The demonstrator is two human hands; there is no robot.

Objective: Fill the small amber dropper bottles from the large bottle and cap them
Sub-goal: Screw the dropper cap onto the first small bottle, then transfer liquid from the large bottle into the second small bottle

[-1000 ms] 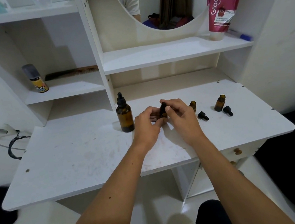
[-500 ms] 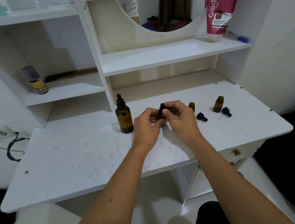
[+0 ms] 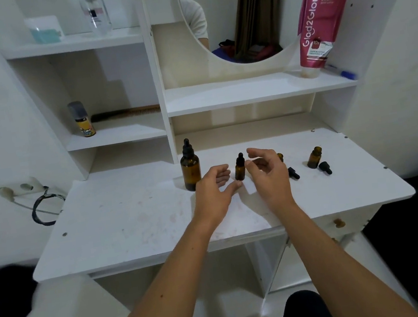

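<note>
Head view is showing us both forearms reaching forward over the white worktop [image 3: 131,223], wrists hovering just above it. Our left hand [image 3: 214,191] is sitting just left of the capped small bottle [image 3: 239,168], palm turned inward, fingers [image 3: 222,174] loosely spread and holding nothing; the thumb is pointing toward the base of that bottle, and we cannot tell whether it is touching. Our right hand [image 3: 269,174] is hanging just right of the same bottle, fingers relaxed and slightly curved, index finger lifted, gripping nothing. The capped small bottle is standing upright between the two hands, free of both.

We are seeing the large bottle [image 3: 190,167], dropper cap on, standing upright to the left, near our left hand. A second small bottle [image 3: 280,156] is peeking out behind our right hand, mostly hidden. A third small bottle [image 3: 314,157] is standing open further right. Two loose black dropper caps are lying on the worktop: one [image 3: 293,172] just beside our right hand, the other [image 3: 325,168] next to the open bottle. A pink tube [image 3: 321,21] is leaning on the shelf above.
</note>
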